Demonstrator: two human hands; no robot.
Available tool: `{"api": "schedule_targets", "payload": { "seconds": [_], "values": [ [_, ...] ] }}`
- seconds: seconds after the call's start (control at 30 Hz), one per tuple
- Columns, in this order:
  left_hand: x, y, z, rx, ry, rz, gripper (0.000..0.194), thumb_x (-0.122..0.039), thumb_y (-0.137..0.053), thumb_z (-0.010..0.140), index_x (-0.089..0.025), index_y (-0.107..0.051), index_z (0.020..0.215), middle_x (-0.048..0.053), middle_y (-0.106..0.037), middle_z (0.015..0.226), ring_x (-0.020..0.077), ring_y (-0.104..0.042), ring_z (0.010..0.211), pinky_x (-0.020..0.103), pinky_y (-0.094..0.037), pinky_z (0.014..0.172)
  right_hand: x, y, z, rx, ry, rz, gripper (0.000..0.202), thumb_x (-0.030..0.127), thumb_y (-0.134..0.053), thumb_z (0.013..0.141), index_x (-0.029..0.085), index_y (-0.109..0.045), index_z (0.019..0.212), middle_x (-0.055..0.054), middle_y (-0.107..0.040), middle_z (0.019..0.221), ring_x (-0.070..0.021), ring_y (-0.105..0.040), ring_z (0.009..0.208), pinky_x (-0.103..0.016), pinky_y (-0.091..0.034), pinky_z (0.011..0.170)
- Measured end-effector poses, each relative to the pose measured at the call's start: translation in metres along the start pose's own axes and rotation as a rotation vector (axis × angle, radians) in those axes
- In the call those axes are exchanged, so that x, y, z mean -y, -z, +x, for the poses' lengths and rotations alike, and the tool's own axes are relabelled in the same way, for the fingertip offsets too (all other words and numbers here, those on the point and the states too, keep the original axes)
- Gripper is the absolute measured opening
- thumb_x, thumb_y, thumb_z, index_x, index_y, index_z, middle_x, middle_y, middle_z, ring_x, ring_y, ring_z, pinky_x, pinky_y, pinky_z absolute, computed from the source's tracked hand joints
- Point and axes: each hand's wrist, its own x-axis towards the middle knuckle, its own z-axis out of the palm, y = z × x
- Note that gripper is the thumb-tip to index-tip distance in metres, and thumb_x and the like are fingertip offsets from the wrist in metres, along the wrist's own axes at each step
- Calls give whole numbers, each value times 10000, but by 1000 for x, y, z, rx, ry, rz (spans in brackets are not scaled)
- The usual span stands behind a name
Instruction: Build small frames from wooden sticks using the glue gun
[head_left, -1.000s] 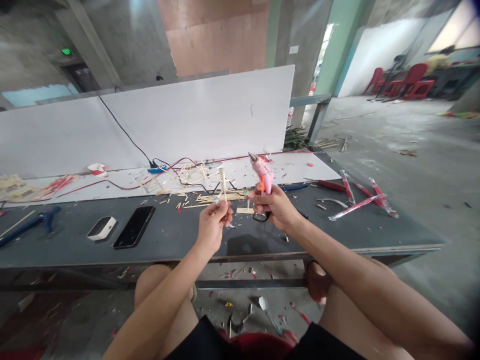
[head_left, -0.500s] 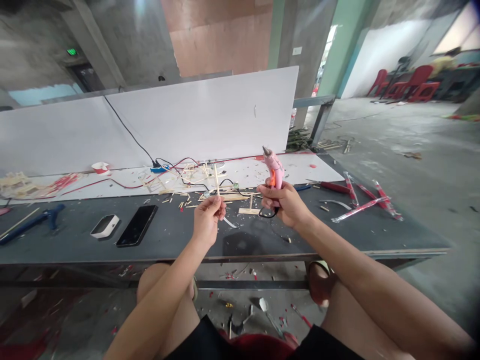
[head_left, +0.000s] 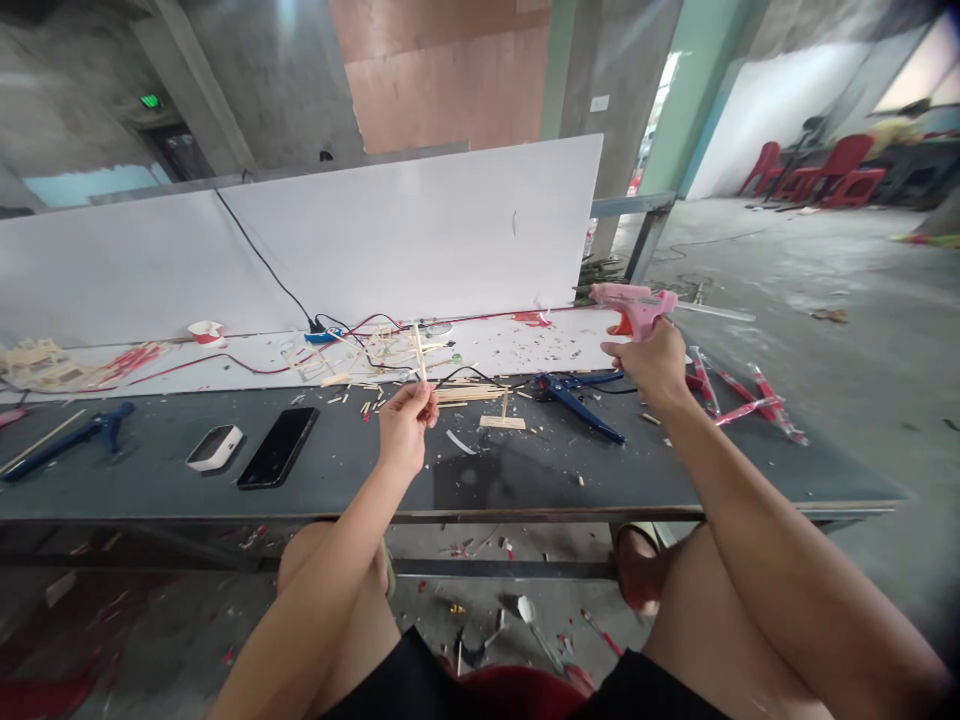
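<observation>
My left hand point(head_left: 406, 425) pinches the lower end of a thin wooden stick point(head_left: 418, 350), which points upward with what looks like a short crosspiece. Held out to the right, my right hand point(head_left: 654, 362) is closed around the handle of a pink glue gun point(head_left: 637, 305). Its nozzle points left, and a clear glue stick point(head_left: 716, 312) sticks out of the back. Between the hands, a small wooden piece with an upright post point(head_left: 503, 421) stands on the dark tabletop. Blue-handled pliers point(head_left: 581, 400) lie left of and below my right hand.
Loose sticks point(head_left: 472, 392) and scraps lie along the table's middle. A phone point(head_left: 277, 447) and a small white device point(head_left: 214, 447) rest at left, near a blue tool point(head_left: 105, 432). Red-wrapped sticks point(head_left: 757, 405) sit at right. A white board point(head_left: 315, 260) stands behind. Black cable crosses the table.
My right hand has moved right with the glue gun, which has turned from pointing up to pointing left. The pliers now show fully. My left hand has shifted slightly left with the stick.
</observation>
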Motion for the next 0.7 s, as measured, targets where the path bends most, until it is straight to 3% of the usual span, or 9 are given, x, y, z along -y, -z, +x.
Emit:
{"api": "schedule_targets", "payload": {
  "seconds": [0.13, 0.23, 0.43, 0.57, 0.7],
  "values": [
    [1, 1, 1, 4, 6, 14, 325, -372, -921, 609, -130, -743, 733, 15, -613, 644, 74, -506, 528, 205, -336, 455, -8, 6, 8, 39, -10, 43, 281, 293, -782, 647, 185, -600, 832, -7, -653, 695, -155, -618, 511, -274, -484, 472],
    [2, 1, 1, 11, 15, 24, 338, -382, -927, 597, -136, -744, 738, 15, -620, 642, 75, -506, 518, 208, -333, 454, -5, 4, 6, 97, 10, 148, 244, 243, -762, 632, 185, -607, 811, -6, -646, 698, -125, -570, 519, -248, -441, 463],
    [1, 1, 0, 37, 29, 55, 328, -374, -924, 612, -139, -729, 733, 16, -630, 651, 81, -534, 526, 209, -328, 460, 12, 2, -9, 334, -40, 314, 239, 265, -792, 630, 176, -599, 739, 6, -554, 566, -117, -516, 520, -233, -383, 456],
    [2, 1, 0, 54, 34, 64, 321, -342, -930, 595, -140, -713, 720, 9, -625, 644, 81, -540, 534, 206, -328, 463, 9, -2, -11, 388, -56, 186, 264, 336, -815, 676, 165, -643, 779, -5, -577, 560, -117, -516, 508, -230, -373, 454],
    [3, 0, 0, 50, 32, 68, 318, -334, -924, 595, -142, -712, 736, 10, -631, 648, 86, -546, 536, 208, -327, 459, -16, -14, 1, 399, -67, 31, 255, 376, -802, 713, 162, -668, 747, -25, -622, 583, -141, -578, 538, -237, -400, 477]
  ]
}}
